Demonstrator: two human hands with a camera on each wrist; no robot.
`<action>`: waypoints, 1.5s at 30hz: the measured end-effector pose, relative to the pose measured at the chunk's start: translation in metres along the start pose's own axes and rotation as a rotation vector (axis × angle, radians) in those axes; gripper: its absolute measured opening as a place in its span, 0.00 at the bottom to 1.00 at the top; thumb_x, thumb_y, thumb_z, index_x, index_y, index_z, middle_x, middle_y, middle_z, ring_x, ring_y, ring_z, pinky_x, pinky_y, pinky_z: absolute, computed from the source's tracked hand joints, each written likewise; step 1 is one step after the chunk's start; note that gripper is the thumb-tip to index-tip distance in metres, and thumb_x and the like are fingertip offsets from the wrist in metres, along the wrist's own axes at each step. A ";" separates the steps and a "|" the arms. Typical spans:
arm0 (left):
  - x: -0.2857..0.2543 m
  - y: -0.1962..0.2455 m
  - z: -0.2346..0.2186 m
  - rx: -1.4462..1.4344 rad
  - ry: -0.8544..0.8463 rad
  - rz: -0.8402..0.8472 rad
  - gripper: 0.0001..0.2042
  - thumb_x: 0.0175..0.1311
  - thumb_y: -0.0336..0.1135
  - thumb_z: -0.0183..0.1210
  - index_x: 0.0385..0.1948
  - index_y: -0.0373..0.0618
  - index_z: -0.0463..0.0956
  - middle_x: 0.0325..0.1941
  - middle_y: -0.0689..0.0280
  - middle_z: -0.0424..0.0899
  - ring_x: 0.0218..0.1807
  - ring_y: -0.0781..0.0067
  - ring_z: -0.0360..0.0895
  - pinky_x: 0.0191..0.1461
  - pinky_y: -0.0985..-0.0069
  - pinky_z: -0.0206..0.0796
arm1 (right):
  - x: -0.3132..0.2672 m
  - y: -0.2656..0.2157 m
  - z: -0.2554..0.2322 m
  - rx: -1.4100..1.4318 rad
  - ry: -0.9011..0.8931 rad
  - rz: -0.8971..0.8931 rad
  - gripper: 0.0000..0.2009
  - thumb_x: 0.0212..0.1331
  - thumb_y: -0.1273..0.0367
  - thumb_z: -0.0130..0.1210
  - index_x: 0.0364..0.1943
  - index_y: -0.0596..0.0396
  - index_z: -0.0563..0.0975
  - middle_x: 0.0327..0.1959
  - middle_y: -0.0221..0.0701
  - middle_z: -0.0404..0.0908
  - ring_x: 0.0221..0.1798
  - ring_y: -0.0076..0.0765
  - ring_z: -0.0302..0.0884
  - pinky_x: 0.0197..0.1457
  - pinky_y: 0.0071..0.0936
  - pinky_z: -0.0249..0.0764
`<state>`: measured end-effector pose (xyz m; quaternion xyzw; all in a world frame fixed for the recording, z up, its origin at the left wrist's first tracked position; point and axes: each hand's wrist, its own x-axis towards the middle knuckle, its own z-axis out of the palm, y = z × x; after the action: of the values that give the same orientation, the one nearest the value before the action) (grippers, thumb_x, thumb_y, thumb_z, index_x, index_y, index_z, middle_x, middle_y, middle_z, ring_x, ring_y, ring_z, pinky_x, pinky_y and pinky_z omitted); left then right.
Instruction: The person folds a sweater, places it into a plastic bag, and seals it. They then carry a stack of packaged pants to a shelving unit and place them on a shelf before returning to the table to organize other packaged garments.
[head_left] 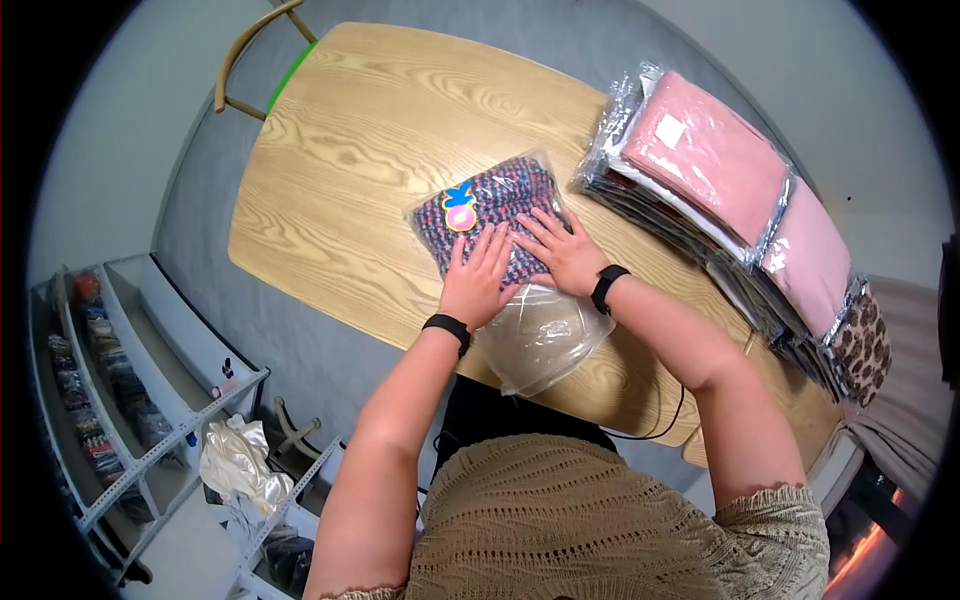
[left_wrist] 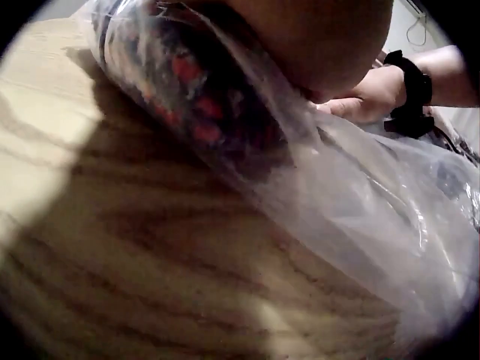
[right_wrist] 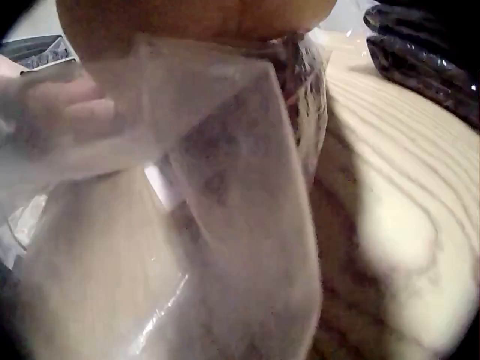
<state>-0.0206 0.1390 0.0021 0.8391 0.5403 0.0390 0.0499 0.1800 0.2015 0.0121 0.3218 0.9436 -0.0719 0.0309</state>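
A folded dark blue knit with pink flecks point(head_left: 515, 185) lies on the table inside a clear plastic bag point(head_left: 540, 340). On its upper left shows a blue and pink badge with a yellow edge point(head_left: 460, 216). My left hand point(head_left: 478, 283) rests on the lower part of the knit, fingers straight and pointing away from me. Beside it, my right hand point(head_left: 565, 258) presses the right side with fingers spread. The bag's loose end hangs toward me past the table edge. In the left wrist view, the knit's rounded side point(left_wrist: 195, 97) bulges under the plastic.
Stacks of bagged folded textiles, pink ones on top point(head_left: 705, 160), run along the right side of the wooden table point(head_left: 400, 110). A chair point(head_left: 240, 65) stands at the far left. Shelving with packed goods point(head_left: 110, 370) is at lower left. A black cable point(head_left: 665, 425) hangs near the front edge.
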 end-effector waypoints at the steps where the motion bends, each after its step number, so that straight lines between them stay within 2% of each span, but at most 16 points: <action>1: 0.000 0.001 0.005 0.012 -0.011 -0.006 0.36 0.55 0.57 0.54 0.64 0.45 0.59 0.71 0.63 0.54 0.72 0.67 0.48 0.70 0.51 0.40 | 0.002 0.002 0.006 0.010 0.000 0.002 0.38 0.49 0.45 0.54 0.66 0.37 0.58 0.71 0.28 0.50 0.73 0.38 0.44 0.71 0.53 0.42; 9: 0.006 -0.002 0.022 0.026 -0.040 -0.009 0.46 0.46 0.61 0.59 0.65 0.43 0.53 0.73 0.62 0.49 0.73 0.64 0.45 0.69 0.47 0.37 | 0.007 0.016 0.011 0.089 -0.069 -0.053 0.45 0.42 0.51 0.63 0.68 0.38 0.54 0.73 0.28 0.45 0.74 0.41 0.41 0.72 0.48 0.42; 13: 0.007 -0.005 -0.006 -0.087 -0.094 -0.001 0.43 0.46 0.54 0.63 0.65 0.45 0.55 0.72 0.61 0.50 0.73 0.63 0.45 0.71 0.51 0.38 | 0.000 0.013 -0.021 0.174 -0.130 -0.020 0.47 0.37 0.75 0.62 0.68 0.40 0.53 0.72 0.32 0.48 0.74 0.41 0.44 0.68 0.52 0.51; 17: -0.018 -0.013 -0.035 -0.366 0.089 -0.026 0.34 0.51 0.41 0.62 0.61 0.42 0.59 0.70 0.56 0.53 0.72 0.55 0.46 0.71 0.54 0.39 | -0.050 0.018 -0.027 0.840 0.104 0.321 0.30 0.50 0.76 0.54 0.61 0.52 0.64 0.62 0.45 0.64 0.64 0.50 0.61 0.67 0.32 0.57; 20: -0.068 -0.010 -0.034 -0.492 0.321 -0.222 0.19 0.54 0.32 0.58 0.48 0.39 0.68 0.54 0.54 0.70 0.57 0.52 0.66 0.60 0.63 0.59 | -0.104 0.023 0.017 1.197 0.145 0.770 0.16 0.62 0.64 0.51 0.51 0.58 0.72 0.44 0.31 0.78 0.48 0.30 0.73 0.53 0.24 0.68; 23: -0.106 0.005 -0.014 -1.035 0.015 -0.660 0.12 0.60 0.38 0.58 0.35 0.37 0.73 0.29 0.64 0.77 0.30 0.72 0.71 0.38 0.75 0.65 | -0.133 0.012 0.030 1.364 -0.036 0.909 0.15 0.64 0.61 0.50 0.45 0.57 0.75 0.38 0.26 0.79 0.41 0.23 0.72 0.47 0.19 0.67; 24: -0.113 0.008 -0.001 -1.030 0.013 -0.660 0.12 0.60 0.38 0.58 0.35 0.37 0.73 0.29 0.64 0.77 0.30 0.72 0.71 0.38 0.75 0.65 | -0.138 0.006 0.033 1.369 -0.034 0.908 0.15 0.64 0.61 0.50 0.45 0.57 0.75 0.38 0.26 0.79 0.41 0.23 0.72 0.47 0.19 0.67; 26: -0.123 0.014 0.016 -1.337 -0.405 -0.689 0.16 0.62 0.44 0.56 0.32 0.37 0.75 0.26 0.68 0.76 0.29 0.79 0.70 0.34 0.79 0.64 | -0.148 -0.005 0.038 1.673 -0.107 1.047 0.14 0.63 0.59 0.52 0.42 0.55 0.76 0.37 0.24 0.77 0.36 0.19 0.69 0.42 0.17 0.66; 27: -0.123 0.019 0.016 -1.474 -0.540 -0.725 0.15 0.65 0.46 0.54 0.32 0.42 0.76 0.29 0.72 0.78 0.30 0.83 0.72 0.33 0.84 0.65 | -0.155 -0.007 0.043 1.674 -0.104 1.049 0.14 0.63 0.59 0.52 0.42 0.55 0.76 0.37 0.24 0.77 0.36 0.19 0.69 0.42 0.17 0.66; 31: -0.125 0.034 0.017 -1.512 -0.590 -0.744 0.13 0.64 0.43 0.55 0.33 0.42 0.76 0.27 0.72 0.78 0.28 0.84 0.73 0.32 0.86 0.65 | -0.180 -0.017 0.050 1.709 -0.085 1.011 0.11 0.62 0.62 0.53 0.35 0.57 0.78 0.27 0.22 0.76 0.29 0.16 0.67 0.35 0.16 0.65; 33: -0.131 0.032 0.015 -1.505 -0.475 -0.853 0.11 0.63 0.40 0.56 0.33 0.42 0.77 0.26 0.71 0.80 0.27 0.84 0.73 0.31 0.86 0.65 | -0.191 -0.025 0.047 1.643 0.246 1.080 0.08 0.60 0.67 0.54 0.32 0.58 0.78 0.24 0.23 0.76 0.26 0.17 0.67 0.32 0.15 0.65; 34: -0.137 0.029 0.016 -1.501 -0.472 -0.851 0.11 0.63 0.40 0.56 0.33 0.42 0.77 0.26 0.71 0.80 0.27 0.84 0.73 0.31 0.86 0.65 | -0.199 -0.031 0.051 1.645 0.250 1.076 0.08 0.60 0.67 0.54 0.32 0.58 0.78 0.24 0.23 0.76 0.26 0.17 0.67 0.32 0.15 0.65; 36: -0.152 0.023 0.023 -1.568 -0.494 -0.878 0.09 0.63 0.39 0.57 0.35 0.43 0.77 0.28 0.70 0.80 0.28 0.84 0.75 0.31 0.86 0.65 | -0.214 -0.047 0.054 1.562 0.230 1.198 0.05 0.58 0.72 0.53 0.32 0.60 0.78 0.23 0.25 0.77 0.23 0.18 0.67 0.28 0.15 0.65; 40: -0.168 0.013 0.018 -1.542 -0.545 -0.908 0.11 0.63 0.42 0.56 0.36 0.44 0.78 0.33 0.69 0.82 0.31 0.81 0.77 0.35 0.85 0.69 | -0.230 -0.051 0.059 1.573 -0.067 1.129 0.07 0.59 0.72 0.51 0.28 0.60 0.78 0.19 0.27 0.76 0.19 0.18 0.68 0.24 0.15 0.64; 42: -0.168 0.004 0.009 -1.557 -0.610 -0.948 0.16 0.62 0.47 0.56 0.42 0.45 0.77 0.37 0.70 0.81 0.37 0.80 0.78 0.41 0.81 0.70 | -0.231 -0.029 0.077 1.627 0.027 1.129 0.10 0.60 0.66 0.52 0.27 0.58 0.77 0.22 0.26 0.76 0.22 0.18 0.69 0.29 0.15 0.66; 45: -0.164 -0.007 0.014 -1.539 -0.412 -0.934 0.25 0.65 0.56 0.48 0.53 0.45 0.70 0.52 0.64 0.77 0.54 0.72 0.73 0.55 0.73 0.64 | -0.197 -0.019 0.053 1.587 0.068 1.005 0.14 0.60 0.58 0.55 0.32 0.56 0.77 0.28 0.24 0.77 0.32 0.16 0.70 0.38 0.15 0.67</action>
<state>-0.0928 -0.0082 -0.0144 0.2619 0.6295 0.2132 0.6998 0.3250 0.0597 -0.0179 0.6205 0.3696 -0.6628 -0.1976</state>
